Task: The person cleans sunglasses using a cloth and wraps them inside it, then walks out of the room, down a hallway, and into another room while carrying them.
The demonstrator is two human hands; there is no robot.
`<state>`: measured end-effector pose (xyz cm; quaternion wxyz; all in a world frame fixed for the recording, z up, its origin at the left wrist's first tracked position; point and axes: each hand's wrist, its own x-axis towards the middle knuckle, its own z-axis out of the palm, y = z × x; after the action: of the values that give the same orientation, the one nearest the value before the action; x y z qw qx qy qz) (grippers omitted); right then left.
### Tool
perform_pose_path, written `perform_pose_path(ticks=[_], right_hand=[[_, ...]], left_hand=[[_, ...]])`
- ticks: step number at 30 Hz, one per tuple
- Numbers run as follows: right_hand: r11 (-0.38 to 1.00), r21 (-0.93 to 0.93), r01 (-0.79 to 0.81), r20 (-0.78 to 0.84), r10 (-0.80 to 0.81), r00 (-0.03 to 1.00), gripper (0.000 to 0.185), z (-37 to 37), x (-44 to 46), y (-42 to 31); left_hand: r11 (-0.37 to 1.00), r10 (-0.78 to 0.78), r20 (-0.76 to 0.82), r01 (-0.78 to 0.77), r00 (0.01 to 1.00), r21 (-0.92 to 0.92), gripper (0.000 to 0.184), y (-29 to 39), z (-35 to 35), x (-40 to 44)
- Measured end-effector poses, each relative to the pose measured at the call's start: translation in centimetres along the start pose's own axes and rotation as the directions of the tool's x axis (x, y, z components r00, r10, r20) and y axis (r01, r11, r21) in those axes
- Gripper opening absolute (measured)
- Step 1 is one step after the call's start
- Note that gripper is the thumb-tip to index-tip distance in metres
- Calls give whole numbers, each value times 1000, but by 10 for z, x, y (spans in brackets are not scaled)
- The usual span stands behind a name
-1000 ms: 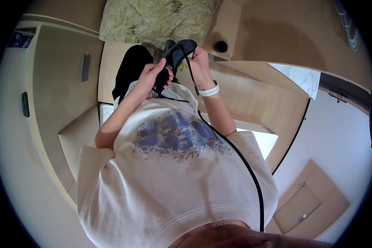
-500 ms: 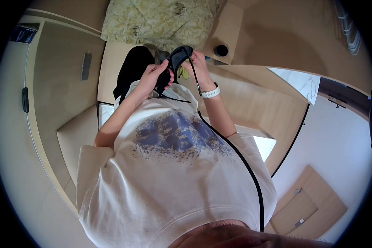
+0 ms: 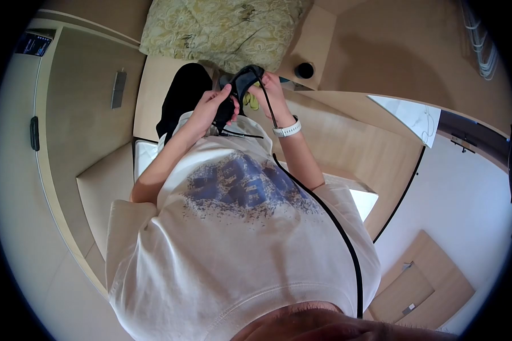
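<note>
The left hand (image 3: pixel 207 109) curls round one side of the dark glasses (image 3: pixel 242 83), thumb pressed on top; they sit between both hands, likely light, stiff and scratchable, best held by the frame. The right hand (image 3: pixel 272 94) pinches the other end, fingertips mostly hidden. Black bulk (image 3: pixel 224 113) under the left fingers is unclear; a yellow-green item (image 3: pixel 254 103) is partly covered.

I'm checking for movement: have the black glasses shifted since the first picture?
Yes, slightly: the upper end of the black glasses is now farther left of the wooden shelf.
</note>
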<state>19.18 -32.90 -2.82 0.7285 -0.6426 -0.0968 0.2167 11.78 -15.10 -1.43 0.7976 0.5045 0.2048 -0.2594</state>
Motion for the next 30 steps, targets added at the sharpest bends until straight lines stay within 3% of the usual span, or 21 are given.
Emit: perform_pose_path(ticks=[7,13,16,20,30], right_hand=[[990,120,-70,-8,71,997,15,3,3,4],[999,-40,-4,4,5,1000,16,-4,2,12],[996,25,-87,-10,87,996,17,-4,-2,6],[998,60,-32,-40,34,999,15,-3,-3,11],[994,77,-74,-115,82,990,14,-12,-13,23]], left_hand=[[998,10,-7,-11,1000,-63,52,-3,2,0],[1000,-12,19,13,1000,-26,52,-5,2,0],[1000,-14,20,14,1000,-27,52,-8,4,2],[999,-19,33,20,999,-41,52,-9,4,4],[994,-85,60,89,995,-68,51,-16,14,14]])
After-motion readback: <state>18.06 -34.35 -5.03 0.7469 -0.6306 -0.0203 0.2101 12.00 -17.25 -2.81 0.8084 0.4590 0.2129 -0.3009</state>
